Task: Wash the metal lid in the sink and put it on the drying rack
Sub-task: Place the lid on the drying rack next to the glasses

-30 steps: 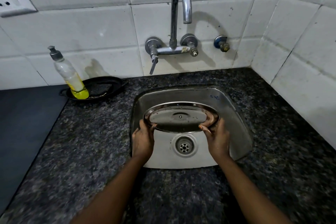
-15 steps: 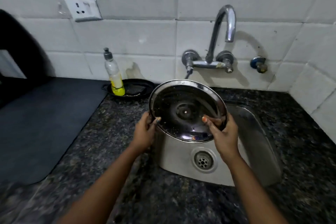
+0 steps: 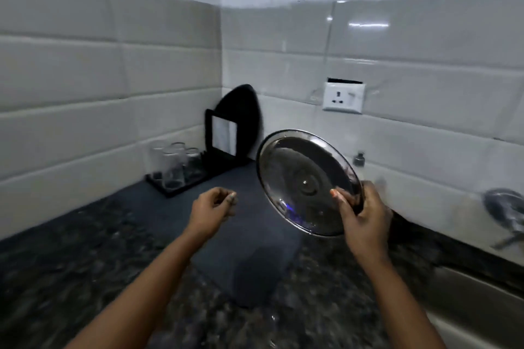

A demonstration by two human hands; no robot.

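A round metal lid (image 3: 304, 181) is held tilted in the air above a dark mat (image 3: 249, 249) on the speckled tabletop (image 3: 71, 263), its rim clamped by the right hand (image 3: 364, 218). The left hand (image 3: 211, 208) hovers beside it, loosely curled and holding nothing. In the corner, well apart, stands a black drying rack (image 3: 198, 170) with glasses (image 3: 173, 163).

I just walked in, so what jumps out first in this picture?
The shiny metal lid, held tilted in the air by the right hand at centre right. Behind it, in the tiled corner, a black rack holds glasses; the left hand hovers empty.
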